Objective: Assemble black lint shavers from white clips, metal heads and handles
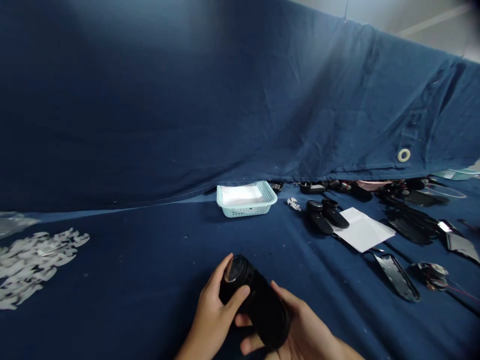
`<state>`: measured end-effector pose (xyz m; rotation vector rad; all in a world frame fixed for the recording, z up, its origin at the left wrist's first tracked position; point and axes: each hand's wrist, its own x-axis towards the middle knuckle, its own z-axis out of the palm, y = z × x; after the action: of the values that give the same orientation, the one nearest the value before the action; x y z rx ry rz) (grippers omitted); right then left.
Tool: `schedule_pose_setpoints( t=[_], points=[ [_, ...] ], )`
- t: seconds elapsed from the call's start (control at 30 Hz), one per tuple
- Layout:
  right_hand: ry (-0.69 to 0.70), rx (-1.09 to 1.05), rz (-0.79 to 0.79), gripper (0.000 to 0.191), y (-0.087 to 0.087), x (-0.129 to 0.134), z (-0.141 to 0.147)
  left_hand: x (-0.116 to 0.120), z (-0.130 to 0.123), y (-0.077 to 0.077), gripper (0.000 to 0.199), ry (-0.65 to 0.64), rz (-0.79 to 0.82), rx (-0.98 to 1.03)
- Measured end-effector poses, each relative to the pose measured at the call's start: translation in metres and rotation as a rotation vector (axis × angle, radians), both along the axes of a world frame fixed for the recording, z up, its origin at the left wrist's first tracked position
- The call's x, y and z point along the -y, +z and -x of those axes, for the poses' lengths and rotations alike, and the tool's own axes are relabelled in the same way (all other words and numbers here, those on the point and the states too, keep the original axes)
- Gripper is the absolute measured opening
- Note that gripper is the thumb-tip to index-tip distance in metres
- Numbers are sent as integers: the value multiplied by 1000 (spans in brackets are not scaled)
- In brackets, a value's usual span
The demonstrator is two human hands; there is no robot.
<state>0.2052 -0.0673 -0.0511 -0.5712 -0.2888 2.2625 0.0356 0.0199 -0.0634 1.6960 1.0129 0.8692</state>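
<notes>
A black elongated device (264, 310) with a round glossy end is held between my two hands, above the blue cloth. My left hand (217, 305) grips its round end, thumb across the top and fingers along the far side. Around the lower, wider end, my right hand (296, 320) is wrapped, with fingertips showing beneath it. The device lies tilted, its round end pointing up and to the left. Its exact kind I cannot make out. Two similar black devices (318, 217) lie farther off to the right.
A light blue basket (247, 211) with white paper inside stands ahead by the hanging cloth (187, 100). Many white plastic pieces (37, 260) are heaped at left. On the right lie white paper (363, 230), an open black shell (397, 277), a wired part (433, 275) and other black parts.
</notes>
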Motion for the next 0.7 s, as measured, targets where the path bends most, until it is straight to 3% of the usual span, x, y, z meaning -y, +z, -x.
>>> schedule_pose_setpoints(
  t=[0.2, 0.4, 0.53, 0.7],
  points=[
    [30, 36, 72, 91, -2, 3, -3, -2, -1, -1, 53, 33, 0, 69],
    [-226, 326, -21, 43, -6, 5, -2, 1, -1, 5, 36, 132, -102, -22],
    [-302, 396, 66, 35, 0, 2, -3, 4, 0, 9, 28, 94, -157, 19],
    [-344, 373, 206, 28, 1, 2, -6, 7, 1, 8, 32, 48, -85, 94]
  ],
)
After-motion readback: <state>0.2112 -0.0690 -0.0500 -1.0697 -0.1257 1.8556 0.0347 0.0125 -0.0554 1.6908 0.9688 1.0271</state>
